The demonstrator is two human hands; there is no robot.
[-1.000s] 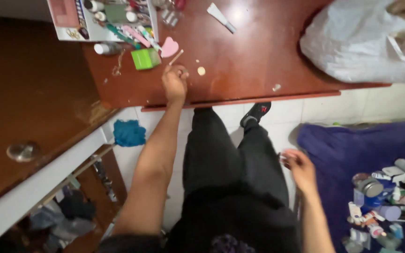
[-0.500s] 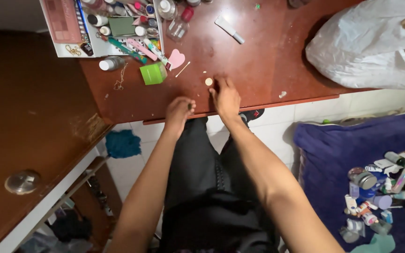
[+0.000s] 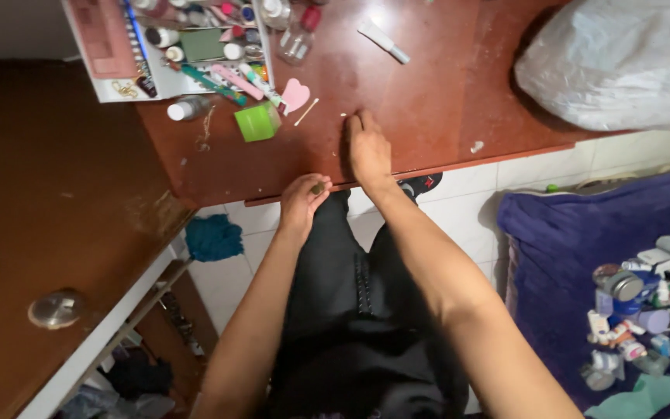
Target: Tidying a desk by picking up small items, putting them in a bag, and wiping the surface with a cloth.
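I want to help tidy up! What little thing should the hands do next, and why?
Probably sweep the right hand toward the table edge, where the left hand waits cupped. The right hand lies flat on the red-brown top by a tiny pale crumb, and the left already pinches a small bit.

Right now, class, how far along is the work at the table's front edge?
Done: the left hand pinches a small round bit at the edge. In hand: the right hand lies flat on the table. Left: a white crumb and a cotton swab lie loose.
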